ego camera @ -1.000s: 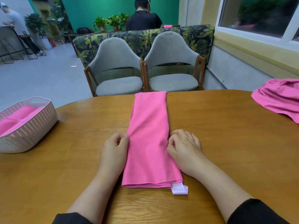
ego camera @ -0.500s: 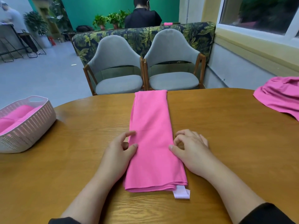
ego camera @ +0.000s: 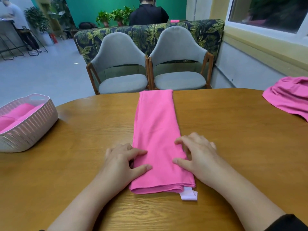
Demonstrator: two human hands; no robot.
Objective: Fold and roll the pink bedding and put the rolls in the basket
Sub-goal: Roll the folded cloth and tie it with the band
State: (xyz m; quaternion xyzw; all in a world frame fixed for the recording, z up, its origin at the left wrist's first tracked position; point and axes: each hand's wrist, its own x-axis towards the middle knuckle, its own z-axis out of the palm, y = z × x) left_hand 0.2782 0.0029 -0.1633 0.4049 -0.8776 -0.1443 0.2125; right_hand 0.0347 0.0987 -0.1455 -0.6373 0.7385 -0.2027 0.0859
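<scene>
Folded pink strip (ego camera: 157, 139) in centre of frame, lying flat on wooden table (ego camera: 233, 147), long axis from near edge to far edge. White label (ego camera: 189, 195) sticking out at near right corner of strip.

Left hand (ego camera: 121, 162) at lower centre-left, on left edge of strip; index finger and thumb stretched over the cloth, pressing flat, nothing gripped. Other fingers partly hidden, on table beside cloth.

Right hand (ego camera: 198, 155) at lower centre-right, on right edge of strip; thumb lying on cloth, fingers a little bent with tips on the edge. Cannot tell if edge pinched or only pressed; looks like pressing.

Basket (ego camera: 31, 129) at left edge of frame, on table, well apart from hands; pink rolls (ego camera: 18, 112) already inside.

Loose pink bedding (ego camera: 290, 97) in heap at right edge of frame, partly cut off by frame.

Nothing on table btw. strip and basket.

Behind table, upper centre: two grey chairs (ego camera: 150, 67), then leaf-pattern sofa back (ego camera: 150, 32). Person in black (ego camera: 148, 14) w/ back turned at top centre; another person (ego camera: 15, 15) at upper left.
</scene>
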